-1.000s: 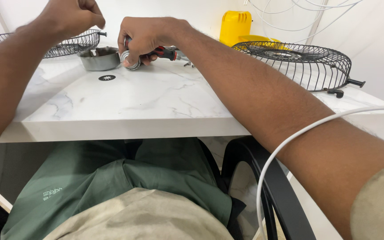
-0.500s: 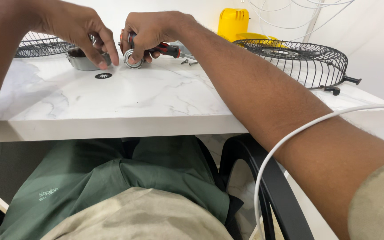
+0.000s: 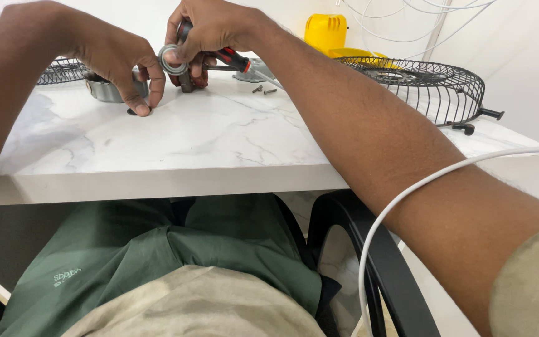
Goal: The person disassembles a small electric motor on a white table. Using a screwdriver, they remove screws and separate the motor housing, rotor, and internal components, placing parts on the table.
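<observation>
Head view, upper centre: our right hand [image 3: 204,31] grips a metal ring [image 3: 173,59] and red-handled screwdriver [image 3: 232,59]; our left hand [image 3: 116,59] pinches a black washer [image 3: 133,112] on the marble table [image 3: 219,143].

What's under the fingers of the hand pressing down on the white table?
A small black ring peeks out beneath the left hand fingertips on the marble table. Most of it is covered by the fingers, so its whole shape cannot be seen.

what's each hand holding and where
The right hand grips a metal ring by its rim, along with a red-and-black handled tool. The left hand pinches a small dark washer on the table.
</observation>
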